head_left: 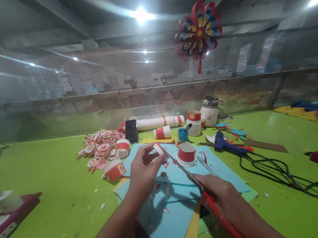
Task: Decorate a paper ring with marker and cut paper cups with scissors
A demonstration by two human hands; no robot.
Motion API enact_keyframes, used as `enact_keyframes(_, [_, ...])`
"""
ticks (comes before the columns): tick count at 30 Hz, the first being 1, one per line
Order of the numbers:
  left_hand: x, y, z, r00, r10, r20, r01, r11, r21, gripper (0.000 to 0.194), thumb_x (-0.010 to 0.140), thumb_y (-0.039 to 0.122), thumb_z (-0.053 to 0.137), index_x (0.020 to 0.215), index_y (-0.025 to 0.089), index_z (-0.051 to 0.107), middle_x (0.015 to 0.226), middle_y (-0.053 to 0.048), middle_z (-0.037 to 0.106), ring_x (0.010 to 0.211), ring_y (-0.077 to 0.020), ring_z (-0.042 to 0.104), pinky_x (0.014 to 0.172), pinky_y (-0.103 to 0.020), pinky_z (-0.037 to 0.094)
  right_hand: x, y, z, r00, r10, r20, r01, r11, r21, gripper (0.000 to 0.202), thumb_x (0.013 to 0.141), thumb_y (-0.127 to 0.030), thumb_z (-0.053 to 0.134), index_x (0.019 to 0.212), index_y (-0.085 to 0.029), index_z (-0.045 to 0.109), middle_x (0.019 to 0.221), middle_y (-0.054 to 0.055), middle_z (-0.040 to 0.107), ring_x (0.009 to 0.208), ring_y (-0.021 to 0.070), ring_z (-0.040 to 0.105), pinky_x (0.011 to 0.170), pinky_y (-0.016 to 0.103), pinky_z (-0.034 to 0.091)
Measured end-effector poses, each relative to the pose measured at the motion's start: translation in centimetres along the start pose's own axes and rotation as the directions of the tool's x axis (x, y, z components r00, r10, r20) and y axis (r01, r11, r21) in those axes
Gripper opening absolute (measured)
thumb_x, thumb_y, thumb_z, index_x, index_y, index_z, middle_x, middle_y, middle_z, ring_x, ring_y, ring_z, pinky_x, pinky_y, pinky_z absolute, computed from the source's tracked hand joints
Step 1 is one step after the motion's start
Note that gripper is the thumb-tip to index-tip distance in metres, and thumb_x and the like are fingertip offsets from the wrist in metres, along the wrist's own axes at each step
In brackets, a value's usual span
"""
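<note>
My left hand (143, 171) pinches a small white and red piece of paper cup (159, 149) above the blue paper sheets (175, 221). In my right hand (226, 192) are red-handled scissors (215, 210), their blades pointing up and left, with the tips close to the piece. Whether the blades touch it I cannot tell. Just beyond the scissors sits a red and white paper cup (186, 155), upside down. Red and white scraps lie scattered over the blue sheets. A second metal tool (207, 165) lies partly hidden behind my right hand.
Left of the sheets are cut paper cups (114, 169) and a pile of round paper pieces (102, 144). Behind stand a phone (131, 131), a blue paint pot (182, 134) and a white bottle (209, 111). To the right, a blue glue gun (226, 144) trails a black cable (277, 176).
</note>
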State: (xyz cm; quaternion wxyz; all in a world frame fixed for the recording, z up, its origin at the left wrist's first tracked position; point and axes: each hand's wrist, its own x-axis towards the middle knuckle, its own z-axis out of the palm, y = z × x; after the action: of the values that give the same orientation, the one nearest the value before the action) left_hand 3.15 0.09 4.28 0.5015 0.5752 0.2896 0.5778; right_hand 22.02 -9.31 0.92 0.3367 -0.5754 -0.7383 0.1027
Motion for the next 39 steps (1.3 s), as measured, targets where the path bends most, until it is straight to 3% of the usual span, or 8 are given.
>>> enact_keyframes(7, [-0.14, -0.04, 0.1, 1.0, -0.003, 0.021, 0.002, 1.0, 0.012, 0.036, 0.073, 0.03, 0.074, 0.102, 0.016, 0.059, 0.094, -0.008, 0.071, 0.081, -0.0188, 0.068, 0.068, -0.031, 0.058, 0.11, -0.23, -0.19, 1.0, 0.012, 0.016, -0.013, 0.998, 0.056, 0.032, 0.088, -0.022, 0.049, 0.115, -0.016, 0.065, 0.108, 0.012, 0.071, 0.1, 0.0267, 0.065, 0.088, 0.041, 0.05])
enact_keyframes(12, [-0.23, 0.08, 0.27, 1.0, -0.019, 0.017, 0.019, 1.0, 0.015, 0.037, 0.073, 0.031, 0.073, 0.104, 0.016, 0.057, 0.097, -0.008, 0.07, 0.082, -0.0201, 0.068, 0.059, -0.028, 0.058, 0.05, -0.34, 0.06, 1.0, 0.009, 0.006, -0.009, 0.999, 0.049, 0.029, 0.086, -0.018, 0.048, 0.109, -0.018, 0.066, 0.097, 0.009, 0.073, 0.093, 0.0254, 0.067, 0.086, 0.04, 0.05])
enact_keyframes(20, [-0.25, -0.1, 0.17, 1.0, -0.023, -0.012, 0.023, 0.998, -0.05, 0.035, 0.075, 0.033, 0.073, 0.103, 0.016, 0.059, 0.091, -0.005, 0.07, 0.079, -0.0158, 0.068, 0.073, -0.03, 0.057, -0.06, 0.17, 0.36, 1.0, 0.021, -0.013, -0.021, 1.0, 0.008, 0.026, 0.086, -0.02, 0.048, 0.103, -0.018, 0.068, 0.098, 0.011, 0.073, 0.089, 0.0261, 0.066, 0.082, 0.041, 0.051])
enact_keyframes(24, [0.12, -0.41, 0.0, 1.0, -0.014, -0.021, 0.012, 0.995, -0.095, 0.036, 0.075, 0.037, 0.073, 0.101, 0.016, 0.06, 0.088, -0.004, 0.07, 0.082, -0.0173, 0.068, 0.077, -0.031, 0.057, -0.08, 0.51, 0.44, 1.0, -0.005, -0.019, 0.005, 1.0, -0.011, 0.031, 0.086, -0.017, 0.048, 0.111, -0.017, 0.067, 0.1, 0.012, 0.072, 0.091, 0.0264, 0.065, 0.083, 0.042, 0.051])
enact_keyframes(31, [0.34, -0.62, 0.03, 0.997, -0.031, -0.07, 0.025, 0.996, -0.084, 0.038, 0.073, 0.036, 0.075, 0.102, 0.017, 0.06, 0.094, -0.004, 0.068, 0.081, -0.0164, 0.068, 0.076, -0.031, 0.056, 0.07, -0.06, 0.13, 1.0, -0.007, 0.008, 0.007, 1.0, 0.011, 0.03, 0.087, -0.02, 0.047, 0.111, -0.016, 0.065, 0.099, 0.012, 0.071, 0.092, 0.0272, 0.064, 0.083, 0.044, 0.05])
enact_keyframes(39, [0.04, -0.3, 0.13, 0.997, 0.028, -0.067, -0.03, 0.999, -0.033, 0.032, 0.074, 0.032, 0.075, 0.099, 0.017, 0.062, 0.098, -0.005, 0.071, 0.085, -0.0157, 0.067, 0.071, -0.025, 0.056, 0.01, -0.02, 0.17, 0.999, -0.029, -0.04, 0.027, 0.998, -0.05, 0.034, 0.085, -0.017, 0.048, 0.113, -0.02, 0.065, 0.096, 0.009, 0.072, 0.089, 0.025, 0.066, 0.081, 0.039, 0.052])
